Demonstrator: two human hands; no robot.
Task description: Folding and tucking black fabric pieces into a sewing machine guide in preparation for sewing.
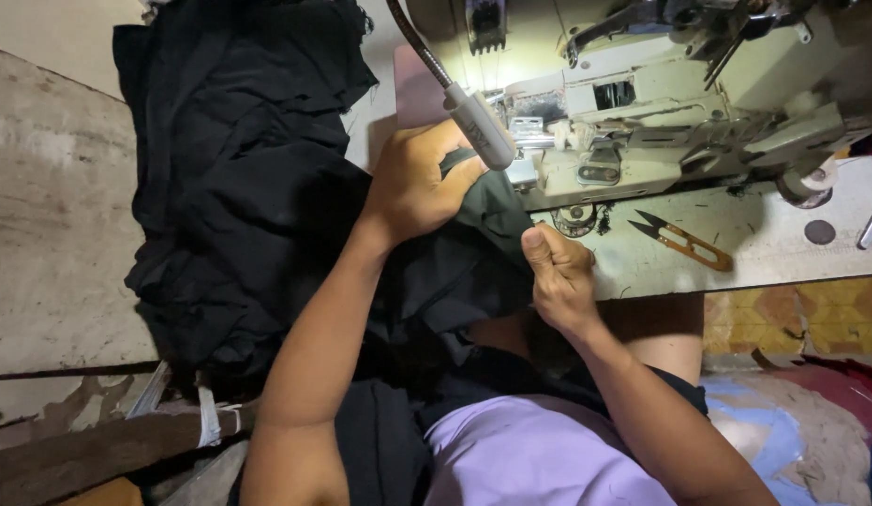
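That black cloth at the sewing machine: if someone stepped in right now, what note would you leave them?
Left hand: gripping the black cloth close to the sewing machine.
Right hand: pinching the same cloth at the table's front edge.
More black fabric is piled on the left.
Thread snips lie untouched on the table.
How much is stitched cannot be seen.

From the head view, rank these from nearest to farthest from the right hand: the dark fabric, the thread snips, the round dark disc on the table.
1. Dark fabric: pinched by the right hand, at its left.
2. Thread snips: on the table, to its right.
3. Round dark disc: farther right, past the snips.
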